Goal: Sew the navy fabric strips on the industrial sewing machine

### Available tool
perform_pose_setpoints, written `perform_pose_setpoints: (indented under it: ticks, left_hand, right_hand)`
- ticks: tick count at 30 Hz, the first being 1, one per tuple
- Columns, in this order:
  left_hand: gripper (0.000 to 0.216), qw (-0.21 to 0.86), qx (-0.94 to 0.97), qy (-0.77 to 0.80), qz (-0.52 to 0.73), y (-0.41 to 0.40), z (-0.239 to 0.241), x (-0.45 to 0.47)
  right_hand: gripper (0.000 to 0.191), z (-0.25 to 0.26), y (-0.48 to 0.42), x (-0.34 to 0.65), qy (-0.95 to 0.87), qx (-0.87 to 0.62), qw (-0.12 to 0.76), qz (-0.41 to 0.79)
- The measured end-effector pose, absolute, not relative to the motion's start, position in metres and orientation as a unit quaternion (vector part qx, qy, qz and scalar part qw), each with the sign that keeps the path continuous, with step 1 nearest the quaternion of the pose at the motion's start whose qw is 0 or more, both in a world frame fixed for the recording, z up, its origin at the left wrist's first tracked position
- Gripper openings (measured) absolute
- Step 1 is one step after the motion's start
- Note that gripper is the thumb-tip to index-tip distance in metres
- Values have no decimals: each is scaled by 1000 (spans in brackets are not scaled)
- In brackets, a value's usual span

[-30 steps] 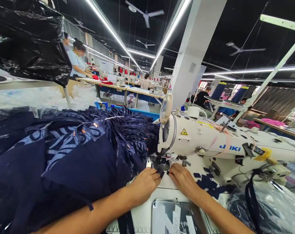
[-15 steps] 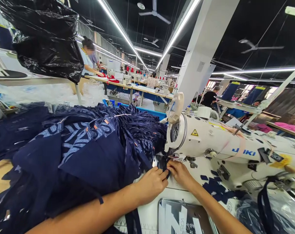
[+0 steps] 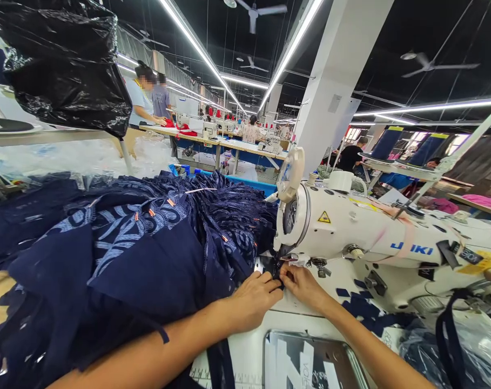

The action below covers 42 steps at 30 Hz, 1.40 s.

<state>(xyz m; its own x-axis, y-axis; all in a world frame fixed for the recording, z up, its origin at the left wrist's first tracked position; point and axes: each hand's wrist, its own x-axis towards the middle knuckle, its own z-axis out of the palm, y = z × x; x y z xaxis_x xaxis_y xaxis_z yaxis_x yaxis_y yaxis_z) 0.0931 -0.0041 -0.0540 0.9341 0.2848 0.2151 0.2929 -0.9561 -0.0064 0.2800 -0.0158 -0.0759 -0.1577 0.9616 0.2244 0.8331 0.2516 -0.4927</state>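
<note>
A white Juki sewing machine (image 3: 375, 237) stands on the white table (image 3: 249, 356), its needle end at centre. My left hand (image 3: 253, 300) and my right hand (image 3: 304, 285) meet just below the needle, fingers pinched on a small navy fabric piece (image 3: 278, 282) lying under the presser foot. A large heap of navy printed garments (image 3: 140, 243) lies left of the machine, right against my left forearm. Small navy cut pieces (image 3: 356, 305) sit under the machine arm beside my right wrist.
A black plastic bag (image 3: 67, 65) hangs at the upper left. A clear bag of dark fabric (image 3: 451, 351) lies at the lower right. A white pillar (image 3: 334, 92) rises behind the machine. Other people work at distant tables (image 3: 213, 143). A metal plate (image 3: 305, 362) is set into the table.
Both hands moved forward to the needle and closed together on the small navy piece. The view shifted slightly to the left.
</note>
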Motion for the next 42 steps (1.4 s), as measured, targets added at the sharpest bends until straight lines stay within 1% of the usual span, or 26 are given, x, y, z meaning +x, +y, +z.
perform_pose_setpoints:
  ticks: [3,6,9,12,18,21,27,33,42]
  left_hand:
    - [20,14,-982,-147,-115,-3,-56,94]
    - [18,27,-982,-138,-129,-1,-60,93]
    - [13,43,-980,-132,-141,1,-65,93]
    - [12,47,-979,-132,-146,3,-66,96]
    - [16,37,-974,-201,-103,0,-63,109]
    - [15,38,-971,-219,-88,-1,-64,113]
    - [13,32,-967,-232,-95,-1,-66,116]
    - [12,39,-969,-226,-92,1,-66,119]
    - [11,69,-962,-238,-118,3,-69,125]
  right_hand:
    - [14,-79,-20,280,-781,-572,245,52]
    - [18,-80,-29,279,-825,-513,233,-39]
    - [24,-78,-39,280,-860,-451,195,-139]
    - [25,-78,-43,284,-870,-427,162,-187]
    - [37,-85,-32,302,-872,-435,139,-178]
    - [40,-89,-27,309,-870,-441,131,-176]
    - [43,-96,-24,312,-869,-447,140,-160]
    - [47,-96,-24,311,-868,-449,131,-170]
    - [44,-99,-24,310,-847,-475,135,-196]
